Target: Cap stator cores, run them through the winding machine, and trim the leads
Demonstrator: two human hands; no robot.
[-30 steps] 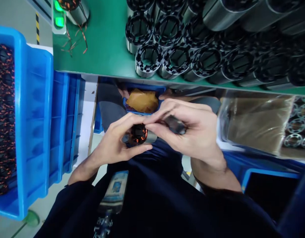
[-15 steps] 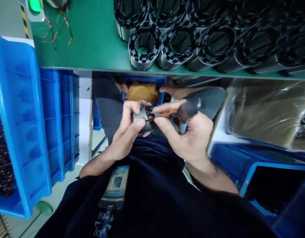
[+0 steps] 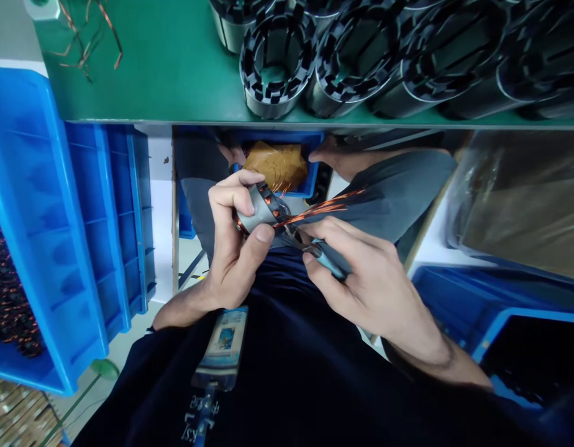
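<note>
My left hand (image 3: 235, 242) is wrapped round a motor stator (image 3: 260, 207), a short grey metal cylinder with black slots and copper windings, tilted above my lap. A bundle of copper wires (image 3: 322, 210) sticks out of its end to the right. In my right hand (image 3: 366, 267) is a pair of pliers or cutters with teal handles (image 3: 331, 259); their dark jaws (image 3: 292, 233) are at the base of the wires by the stator's end. Whether the jaws touch the wires I cannot tell.
Several larger metal cylinders (image 3: 277, 68) stand on the green bench (image 3: 151, 68), with loose copper wires (image 3: 112, 31) at its left. Below it sits a blue bin (image 3: 315, 180) holding a yellow-brown packet (image 3: 277, 162). Blue crates (image 3: 77, 248) line the left; another blue crate (image 3: 496, 329) is at right.
The tool has turned in my right hand so its jaws now point at the stator. My right fingers have left the wires, which now fan out freely. The stator is tilted differently.
</note>
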